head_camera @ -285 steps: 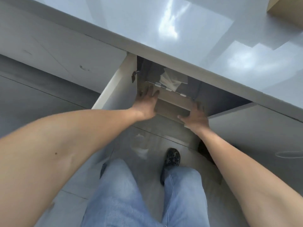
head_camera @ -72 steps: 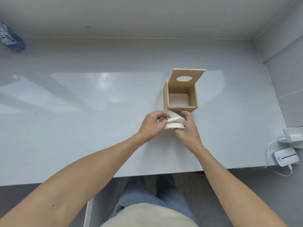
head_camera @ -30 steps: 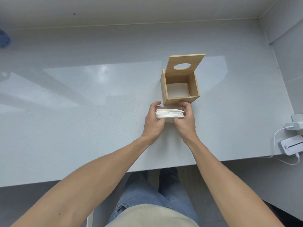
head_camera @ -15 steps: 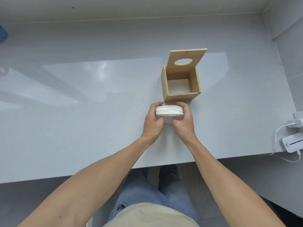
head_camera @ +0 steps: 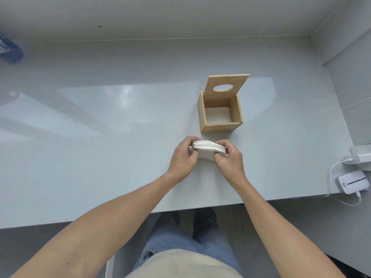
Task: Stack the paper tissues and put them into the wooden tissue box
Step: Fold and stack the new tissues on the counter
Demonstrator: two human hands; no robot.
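Note:
A stack of white paper tissues [head_camera: 207, 149] is held just above the grey countertop [head_camera: 100, 147], a short way in front of the wooden tissue box [head_camera: 219, 127]. My left hand [head_camera: 183, 157] grips the stack's left end and my right hand [head_camera: 228, 157] grips its right end. The stack bows upward in the middle. The box stands open, its hinged lid [head_camera: 227, 85] with an oval hole tilted up at the back. A white layer shows at the bottom of the box.
A white device [head_camera: 353, 182] with a cable and a white adapter [head_camera: 359, 158] lie at the counter's right edge. A blue object [head_camera: 9, 49] sits at the far left. Walls close the back and right. My legs show below the counter's front edge.
Both hands have drawn the tissue stack slightly back from the box's front wall and squeezed it, so it now bows upward. The box has not moved.

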